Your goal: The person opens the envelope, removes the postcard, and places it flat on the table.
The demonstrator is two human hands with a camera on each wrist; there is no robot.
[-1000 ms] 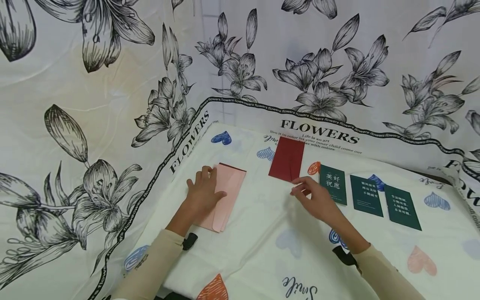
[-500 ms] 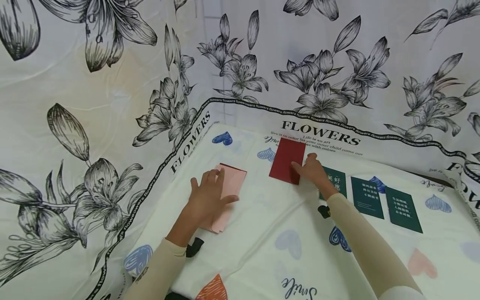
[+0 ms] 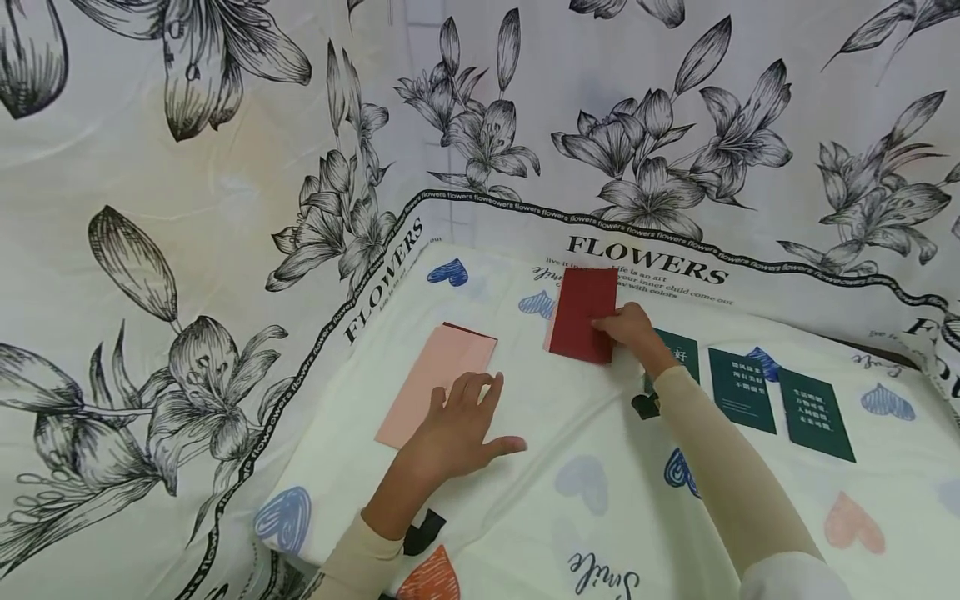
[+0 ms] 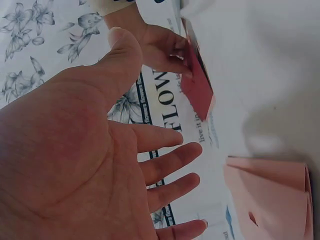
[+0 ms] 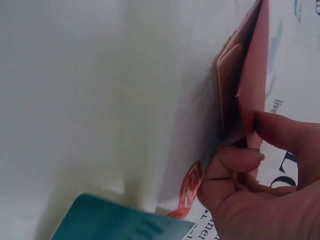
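Observation:
My right hand (image 3: 633,333) pinches the right edge of a dark red envelope (image 3: 583,312) between thumb and fingers. In the right wrist view the red envelope (image 5: 256,65) is lifted and tilted, and a pink envelope (image 5: 229,67) shows beneath it. My left hand (image 3: 457,437) is spread with straight fingers over the lower right part of a pink envelope (image 3: 442,367) lying on the white cloth. A thin dark red edge shows at the top of that pink envelope. The left wrist view shows the open left palm (image 4: 75,145) holding nothing.
A row of dark green cards with white writing lies at the right: one card (image 3: 678,350) partly behind my right hand, a middle card (image 3: 741,390) and a right card (image 3: 817,414). The cloth (image 3: 540,500) is printed with hearts; a flower-patterned curtain (image 3: 525,67) rises behind.
My left hand has come off the pink envelope toward the lower right. My right hand has moved up to the red envelope's right edge, lifting it so pink shows under its left side.

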